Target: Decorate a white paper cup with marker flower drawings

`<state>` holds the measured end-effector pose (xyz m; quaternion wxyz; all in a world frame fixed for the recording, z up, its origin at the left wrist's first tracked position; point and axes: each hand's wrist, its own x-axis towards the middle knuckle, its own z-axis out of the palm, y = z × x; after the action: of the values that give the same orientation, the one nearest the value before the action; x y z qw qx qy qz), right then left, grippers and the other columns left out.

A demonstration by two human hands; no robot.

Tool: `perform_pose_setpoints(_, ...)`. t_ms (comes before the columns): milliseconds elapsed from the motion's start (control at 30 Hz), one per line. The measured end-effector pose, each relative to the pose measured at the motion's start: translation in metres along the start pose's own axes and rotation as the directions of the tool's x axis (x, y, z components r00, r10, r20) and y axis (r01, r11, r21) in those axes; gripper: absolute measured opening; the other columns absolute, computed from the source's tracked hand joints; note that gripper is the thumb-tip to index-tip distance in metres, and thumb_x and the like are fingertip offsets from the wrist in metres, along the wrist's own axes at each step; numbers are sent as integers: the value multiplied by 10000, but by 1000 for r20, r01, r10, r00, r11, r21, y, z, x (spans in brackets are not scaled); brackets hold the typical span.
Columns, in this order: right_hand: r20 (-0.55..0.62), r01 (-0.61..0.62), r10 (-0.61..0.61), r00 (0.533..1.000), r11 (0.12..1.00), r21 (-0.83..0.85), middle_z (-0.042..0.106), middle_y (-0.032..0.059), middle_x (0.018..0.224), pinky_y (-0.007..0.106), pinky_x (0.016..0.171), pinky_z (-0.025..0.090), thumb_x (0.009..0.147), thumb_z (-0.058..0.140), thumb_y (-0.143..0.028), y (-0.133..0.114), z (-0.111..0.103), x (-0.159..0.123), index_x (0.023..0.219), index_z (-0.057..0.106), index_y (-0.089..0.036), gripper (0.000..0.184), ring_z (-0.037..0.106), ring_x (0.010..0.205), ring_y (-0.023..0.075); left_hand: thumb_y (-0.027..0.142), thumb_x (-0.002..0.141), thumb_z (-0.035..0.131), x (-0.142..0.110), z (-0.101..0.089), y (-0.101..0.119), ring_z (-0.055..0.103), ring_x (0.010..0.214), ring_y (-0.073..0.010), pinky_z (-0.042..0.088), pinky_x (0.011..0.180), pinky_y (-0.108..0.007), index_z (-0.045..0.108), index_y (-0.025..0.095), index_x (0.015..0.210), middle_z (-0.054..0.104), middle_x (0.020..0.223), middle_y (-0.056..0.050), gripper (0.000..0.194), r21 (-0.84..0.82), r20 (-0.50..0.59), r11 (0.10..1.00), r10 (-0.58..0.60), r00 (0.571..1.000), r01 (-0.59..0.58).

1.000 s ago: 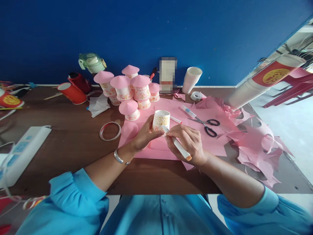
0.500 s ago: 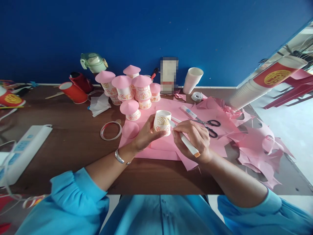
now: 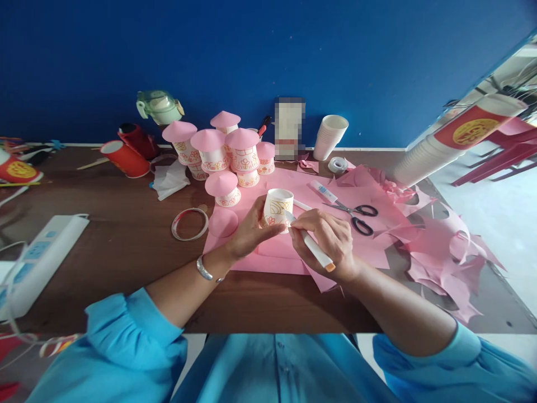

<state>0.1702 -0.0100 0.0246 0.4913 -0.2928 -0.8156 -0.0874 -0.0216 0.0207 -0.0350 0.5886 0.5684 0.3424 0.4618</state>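
Observation:
My left hand (image 3: pixel 254 226) is closed around a white paper cup (image 3: pixel 279 202) with yellow curved lines and red flowers drawn on its side. In my right hand (image 3: pixel 329 238) is a white marker (image 3: pixel 318 252) with an orange end, its tip at the cup's right front. Whether the tip touches the cup I cannot tell. Pink paper (image 3: pixel 272 260) lies beneath both hands. Left of the cup are a flat pink paper disc (image 3: pixel 224 223) and a small decorated cup with a pink cone roof (image 3: pixel 222 183). Behind stand several more cone-roofed cups (image 3: pixel 243 148).
Scissors (image 3: pixel 354 211) and a glue stick (image 3: pixel 324 191) lie right of the cup. Pink paper scraps (image 3: pixel 448 252) spread across the right side, near a leaning cup stack (image 3: pixel 432 151). A tape roll (image 3: pixel 189 225) and power strip (image 3: pixel 44 263) are at left. A blue wall (image 3: pixel 251 56) closes the back.
My right hand and the marker have moved slightly left and down along the cup's side. My left hand and the cup have stayed in place.

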Motion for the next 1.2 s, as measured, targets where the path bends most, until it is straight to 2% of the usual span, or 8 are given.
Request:
perform_pose_setpoints(200, 32, -10, 8, 999, 999, 50, 693, -10, 762, 267, 609, 562, 970, 611, -58, -3, 3, -3, 999, 565, -228, 179, 675, 643, 135, 602, 785, 883, 0, 0, 2, 604, 1216, -293, 541, 1000, -430, 567, 221, 1313, 636, 1334, -116, 724, 61, -8, 998, 19, 1000, -18)
perform_pose_setpoints(600, 64, -1, -4, 998, 997, 74, 703, -1, 791, 259, 599, 559, 954, 609, -47, -5, 5, -6, 1010, 561, -220, 188, 661, 640, 130, 674, 724, 893, 1, 1, 3, 619, 1195, -313, 560, 986, -465, 554, 212, 1270, 643, 1310, -129, 791, 77, -22, 997, 18, 1000, -16)
perform_pose_setpoints(833, -19, 20, -19, 1000, 999, 32, 697, 1, 780, 270, 627, 587, 945, 629, -50, -1, -1, -1, 1021, 583, -219, 191, 691, 662, 149, 603, 755, 901, 0, 3, 8, 631, 1163, -297, 572, 968, -457, 568, 216, 1289, 651, 1272, -117, 739, 52, -15, 998, 26, 1000, -25)
perform_pose_setpoints(1000, -23, 0, 1, 1000, 1000, 8, 694, -1, 794, 277, 620, 586, 939, 634, -53, 4, -4, 0, 1019, 580, -226, 198, 695, 668, 156, 482, 846, 868, 2, 4, 10, 658, 1164, -286, 581, 965, -440, 595, 240, 1342, 676, 1299, -115, 616, 4, 63, 997, 75, 995, -76)
perform_pose_setpoints(1200, -12, -7, 7, 1000, 1000, 14, 696, 5, 802, 284, 642, 594, 936, 638, -59, 5, -3, -1, 1027, 588, -221, 192, 700, 691, 165, 468, 856, 864, 1, 5, 13, 656, 1200, -295, 575, 984, -440, 592, 231, 1334, 681, 1323, -118, 599, 25, 62, 996, 83, 995, -84)
